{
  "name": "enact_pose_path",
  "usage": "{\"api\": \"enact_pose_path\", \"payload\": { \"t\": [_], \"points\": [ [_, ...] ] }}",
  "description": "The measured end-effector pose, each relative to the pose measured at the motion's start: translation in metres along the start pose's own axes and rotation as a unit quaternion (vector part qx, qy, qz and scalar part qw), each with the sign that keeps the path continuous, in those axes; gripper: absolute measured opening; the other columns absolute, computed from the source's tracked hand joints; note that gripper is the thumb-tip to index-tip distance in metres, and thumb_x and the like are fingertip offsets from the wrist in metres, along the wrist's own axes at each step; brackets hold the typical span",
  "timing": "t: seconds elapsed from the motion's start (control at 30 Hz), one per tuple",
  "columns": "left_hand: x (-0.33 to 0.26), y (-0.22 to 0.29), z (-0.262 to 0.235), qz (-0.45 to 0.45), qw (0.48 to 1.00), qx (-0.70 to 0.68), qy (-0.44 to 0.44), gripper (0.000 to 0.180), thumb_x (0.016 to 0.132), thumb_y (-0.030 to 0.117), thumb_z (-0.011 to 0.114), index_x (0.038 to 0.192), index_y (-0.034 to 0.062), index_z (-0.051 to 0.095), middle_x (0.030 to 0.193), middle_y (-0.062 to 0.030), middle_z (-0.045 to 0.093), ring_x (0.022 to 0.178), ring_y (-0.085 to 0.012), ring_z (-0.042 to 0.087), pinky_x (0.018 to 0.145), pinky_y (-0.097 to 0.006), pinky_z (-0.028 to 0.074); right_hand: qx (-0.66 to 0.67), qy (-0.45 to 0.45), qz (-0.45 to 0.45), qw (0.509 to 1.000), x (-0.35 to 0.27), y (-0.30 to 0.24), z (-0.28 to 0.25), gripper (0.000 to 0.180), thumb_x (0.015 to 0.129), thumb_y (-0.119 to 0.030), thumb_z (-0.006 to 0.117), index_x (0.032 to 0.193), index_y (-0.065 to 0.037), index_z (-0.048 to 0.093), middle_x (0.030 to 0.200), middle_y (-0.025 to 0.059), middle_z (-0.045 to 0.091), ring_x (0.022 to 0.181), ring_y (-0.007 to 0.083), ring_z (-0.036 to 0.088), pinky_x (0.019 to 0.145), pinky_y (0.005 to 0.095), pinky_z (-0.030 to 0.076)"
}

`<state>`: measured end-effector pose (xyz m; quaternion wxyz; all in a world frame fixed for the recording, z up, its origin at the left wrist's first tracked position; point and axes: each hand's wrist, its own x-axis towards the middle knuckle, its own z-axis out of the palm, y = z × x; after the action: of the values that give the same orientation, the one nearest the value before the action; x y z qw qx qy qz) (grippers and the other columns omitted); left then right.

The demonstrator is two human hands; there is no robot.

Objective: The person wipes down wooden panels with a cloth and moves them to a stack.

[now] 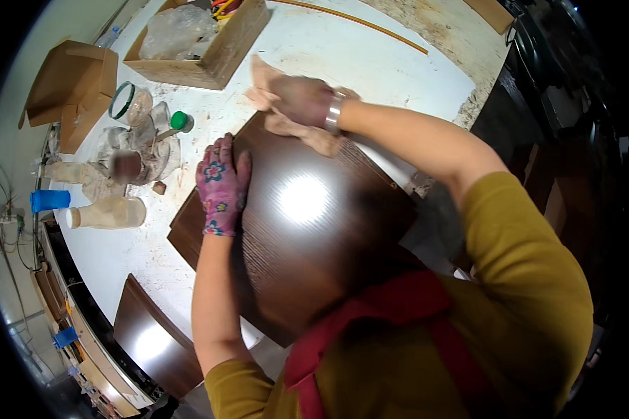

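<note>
A dark brown wood-grain panel [279, 258] lies on the white table in front of me, with a bright glare in its middle. My left hand [221, 185], in a pink flowered glove, rests flat on the panel's left part with its fingers stretched out. At the far edge of the panel my right hand [304, 100] is closed on a pale peach cloth [304, 134], which bunches under the palm and hangs over the corner. That hand is blurred and wears a metallic band at the wrist. Its fingertips are partly hidden by the cloth.
Left of the panel stand a glass jar [138, 108], a green cap [179, 120], stained rags [162, 157], a lying bottle [112, 212] and a blue cup [51, 200]. Farther back are a cardboard box [234, 52] and an open carton [84, 84]. Another brown panel [150, 342] lies lower left.
</note>
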<state>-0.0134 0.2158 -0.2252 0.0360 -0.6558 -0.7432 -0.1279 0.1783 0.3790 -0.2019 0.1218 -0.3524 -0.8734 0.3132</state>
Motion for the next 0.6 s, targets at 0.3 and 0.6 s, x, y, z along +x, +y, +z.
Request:
{"api": "enact_pose_path", "payload": {
  "t": [0.3, 0.6],
  "points": [
    [-0.003, 0.006, -0.009, -0.016, 0.999, -0.03, -0.003, 0.047, 0.093, 0.035, 0.053, 0.129, 0.004, 0.052, 0.121, -0.0167, 0.059, 0.113, -0.032, 0.055, 0.097, -0.04, 0.042, 0.041, -0.135, 0.134, 0.981, -0.225, 0.012, -0.025, 0.03, 0.092, -0.034, 0.051, 0.098, -0.006, 0.061, 0.092, 0.0137, 0.065, 0.085, 0.0291, 0.064, 0.075, 0.0388, 0.05],
    [-0.057, -0.012, -0.018, 0.043, 0.976, -0.163, 0.137, 0.044, 0.092, 0.019, 0.057, 0.133, 0.0039, 0.049, 0.135, -0.0205, 0.047, 0.127, -0.0358, 0.044, 0.106, -0.043, 0.036, -0.013, 0.01, 0.145, 0.989, -0.347, -0.001, -0.078, 0.032, 0.089, -0.031, 0.058, 0.11, -0.006, 0.058, 0.09, 0.0126, 0.063, 0.088, 0.0238, 0.063, 0.078, 0.033, 0.049]
  ]
}}
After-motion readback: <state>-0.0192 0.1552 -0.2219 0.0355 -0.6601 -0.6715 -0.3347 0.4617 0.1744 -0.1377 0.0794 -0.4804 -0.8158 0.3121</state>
